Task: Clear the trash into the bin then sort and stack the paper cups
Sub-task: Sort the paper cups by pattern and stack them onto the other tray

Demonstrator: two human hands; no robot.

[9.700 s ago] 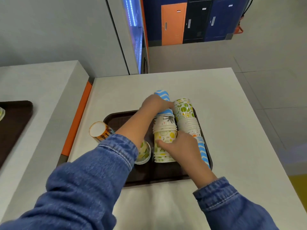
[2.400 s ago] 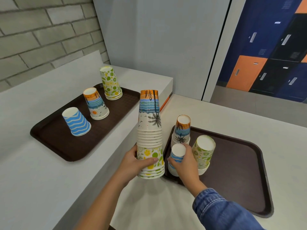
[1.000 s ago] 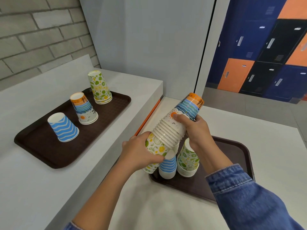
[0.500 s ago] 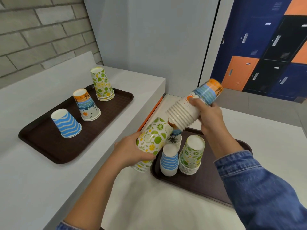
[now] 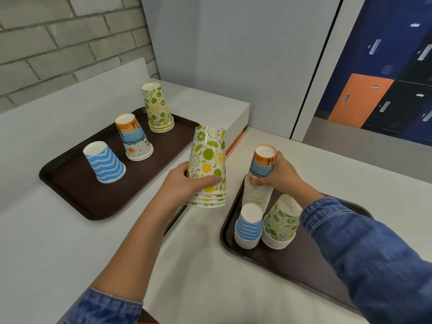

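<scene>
**Mixed stack split: citrus cups in the left hand, beach cups back on the near tray**

Half a second ago: one hand on each half of a tilted, just-parted stack, both halves in the air. Now separated and upright. Left hand (image 5: 187,183) closed round a short nest of citrus-print cups (image 5: 208,167), upside down, held clear above the gap between the two counters. Right hand (image 5: 278,174) wrapped round the top of the beach-print stack (image 5: 259,181), lowered onto the near tray (image 5: 292,260), its bottom rims hidden behind the cups in front, so contact with the tray cannot be told.

Meaning for the task, as a judgement: sorting well under way, trash step apparently over, no litter or bin in view. Likely destination for the citrus nest: the matching citrus stack (image 5: 157,108) at the back of the far tray (image 5: 77,197) on the raised counter (image 5: 35,253).

Also on the far tray: a single blue zigzag cup (image 5: 105,164) and an orange-and-blue sunset stack (image 5: 134,139), each apart from its neighbour. On the near tray, in front of the beach stack: blue wave cups (image 5: 249,228) just beside a second citrus stack (image 5: 281,224).

Materials and shapes: thin printed paper, tapered cones, rolled white rims showing as tight rings where nested, flat white bases upward. Trays dark brown plastic, rounded corners, raised lip, fine pebbled surface. Counters smooth, matt, pale grey. Light, easily crushed; a firm squeeze likely to jam nested cups together.
</scene>
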